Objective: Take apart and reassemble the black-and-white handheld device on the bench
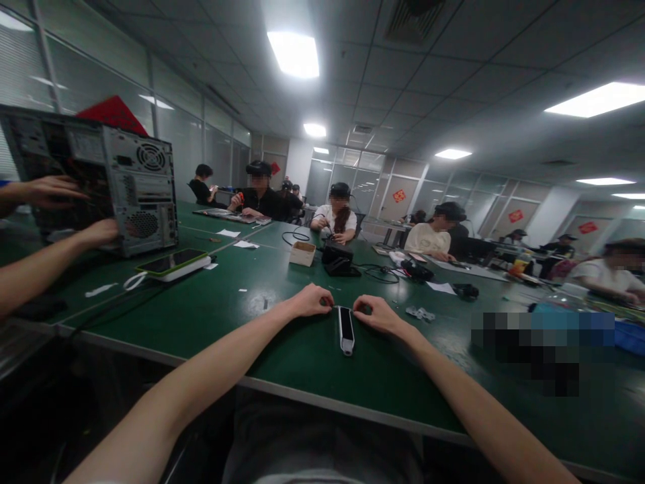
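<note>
A slim white handheld device [346, 331] with a long dark face lies on the green table in front of me, its narrow end pointing my way. My left hand [313, 300] rests at its far left corner, thumb and fingertips pinched together. Opposite it, at the far right corner, my right hand [377, 314] has thumb and index finger curled into a pinch. Both sets of fingertips are close to the device's far end. Anything between them is too small to make out, and I cannot tell whether they touch the device.
A co-worker's hands [98, 232] reach into an open computer case [144, 195] at the left. A green-edged phone [174, 262] lies nearby. Ahead are a small box [302, 254], a black device [338, 259] and cables. Small clear plastic pieces [420, 314] lie right of my hand.
</note>
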Available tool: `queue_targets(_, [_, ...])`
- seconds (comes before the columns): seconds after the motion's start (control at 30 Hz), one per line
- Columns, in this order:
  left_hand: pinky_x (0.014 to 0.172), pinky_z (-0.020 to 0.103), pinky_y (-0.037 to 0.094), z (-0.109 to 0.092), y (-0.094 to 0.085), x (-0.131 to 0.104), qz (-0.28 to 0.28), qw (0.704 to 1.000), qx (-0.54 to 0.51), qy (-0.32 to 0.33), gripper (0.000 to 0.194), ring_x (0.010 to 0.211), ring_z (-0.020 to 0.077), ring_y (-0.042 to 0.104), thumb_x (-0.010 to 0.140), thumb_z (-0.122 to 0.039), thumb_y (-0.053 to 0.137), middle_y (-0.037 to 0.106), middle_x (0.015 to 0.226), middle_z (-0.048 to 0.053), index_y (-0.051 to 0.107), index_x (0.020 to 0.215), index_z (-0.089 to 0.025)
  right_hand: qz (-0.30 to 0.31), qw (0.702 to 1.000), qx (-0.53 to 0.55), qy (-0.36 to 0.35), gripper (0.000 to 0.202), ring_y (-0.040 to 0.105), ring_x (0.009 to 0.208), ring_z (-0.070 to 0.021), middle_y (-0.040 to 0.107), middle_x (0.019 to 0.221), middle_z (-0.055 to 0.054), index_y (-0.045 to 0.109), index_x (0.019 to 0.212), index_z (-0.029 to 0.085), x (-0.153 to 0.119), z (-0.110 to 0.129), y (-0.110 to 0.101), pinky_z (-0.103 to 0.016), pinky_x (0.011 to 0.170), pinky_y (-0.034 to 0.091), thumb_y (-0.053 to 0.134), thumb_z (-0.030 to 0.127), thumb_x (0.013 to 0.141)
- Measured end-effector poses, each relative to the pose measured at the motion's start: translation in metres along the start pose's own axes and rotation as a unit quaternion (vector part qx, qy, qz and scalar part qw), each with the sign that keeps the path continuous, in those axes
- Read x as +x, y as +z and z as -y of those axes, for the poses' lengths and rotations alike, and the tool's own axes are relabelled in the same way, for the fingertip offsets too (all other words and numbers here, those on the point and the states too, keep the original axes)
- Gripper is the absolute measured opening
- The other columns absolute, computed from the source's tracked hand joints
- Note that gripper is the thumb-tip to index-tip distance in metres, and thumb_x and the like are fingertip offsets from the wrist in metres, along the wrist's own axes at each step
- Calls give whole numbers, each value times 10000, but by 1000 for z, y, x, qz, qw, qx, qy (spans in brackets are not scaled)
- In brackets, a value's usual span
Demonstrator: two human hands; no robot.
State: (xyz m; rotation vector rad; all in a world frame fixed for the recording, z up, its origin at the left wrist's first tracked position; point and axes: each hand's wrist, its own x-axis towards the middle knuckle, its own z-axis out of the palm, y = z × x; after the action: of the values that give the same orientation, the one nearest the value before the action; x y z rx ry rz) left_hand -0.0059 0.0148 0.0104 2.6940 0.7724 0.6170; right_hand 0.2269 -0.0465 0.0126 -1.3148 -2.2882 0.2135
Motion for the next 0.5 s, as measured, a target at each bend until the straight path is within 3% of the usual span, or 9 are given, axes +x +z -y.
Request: queue_targets(0.5, [692, 200, 471, -2, 6, 0, -29, 996, -64, -51, 190, 734, 130, 634, 756, -245, 633, 709, 834, 29, 699, 896, -134, 3, 1000, -4, 2, 111, 560, 730, -139, 625, 799, -24, 636, 795, 163, -1, -6, 5, -264, 689, 450, 562, 240, 764])
